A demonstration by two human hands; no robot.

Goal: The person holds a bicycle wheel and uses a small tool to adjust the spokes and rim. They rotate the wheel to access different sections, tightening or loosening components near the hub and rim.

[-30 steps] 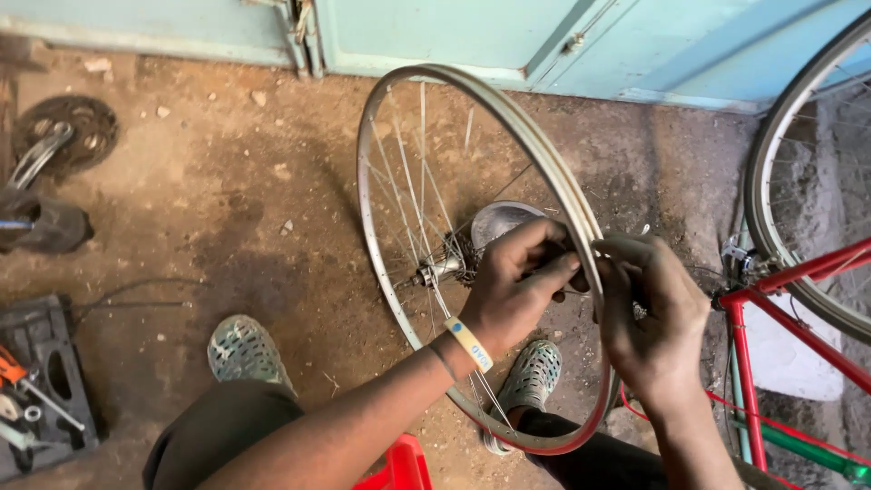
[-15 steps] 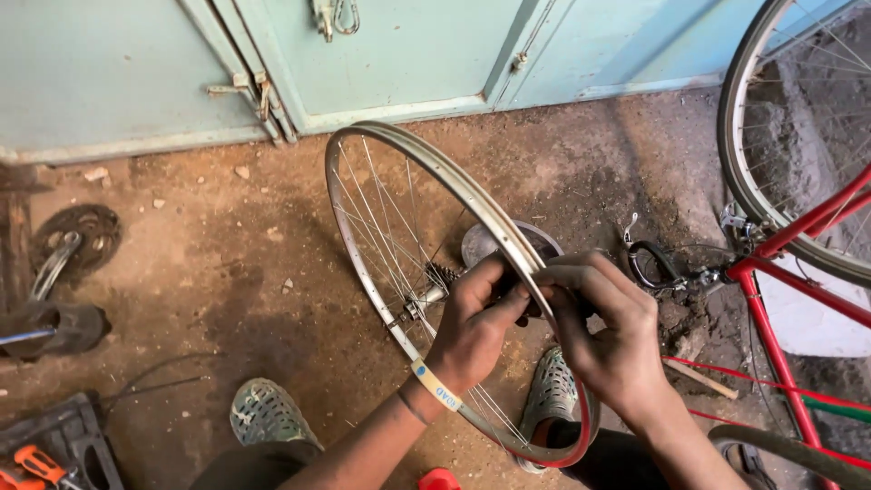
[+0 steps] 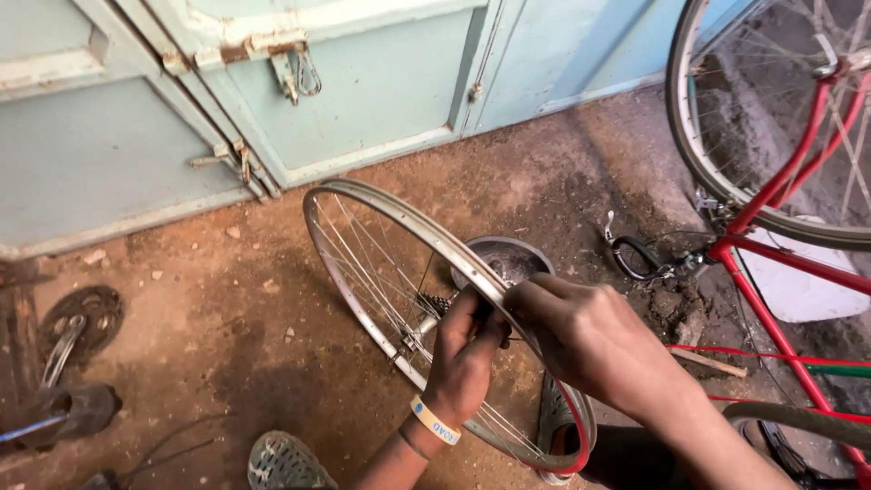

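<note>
1. Centrally, a bare bicycle wheel [image 3: 381, 272], a silver rim with thin spokes and no tyre, stands upright on the dirt floor [image 3: 227, 318], its near edge between the person's knees.
2. Its hub [image 3: 426, 322] sits low in the middle, with a small toothed cog showing beside it.
3. The left hand [image 3: 467, 358] reaches in from below, fingers curled closed around the rim and spokes near the hub; a yellow wristband [image 3: 434, 420] circles that wrist.
4. The right hand [image 3: 590, 340] comes in from the lower right, fingers bent closed over the rim's top edge, touching the left hand's fingertips. Whether it holds a small tool cannot be told.
5. A red strip [image 3: 573, 436] lines the rim's lowest part.
6. A round metal dish [image 3: 513, 259] lies on the floor just behind the wheel.
7. Two patterned shoes show, one [image 3: 286, 463] lower left of the wheel, one [image 3: 553, 417] behind its bottom spokes.
8. A red bike frame [image 3: 780, 263] stands at right, with its own wheel [image 3: 726, 181] at upper right and a black pedal crank [image 3: 640, 259] near the frame.
9. A pale blue door [image 3: 363, 91] with rusty latches fills the top.
10. A chainring with crank [image 3: 77, 322] lies at far left on the floor.
</note>
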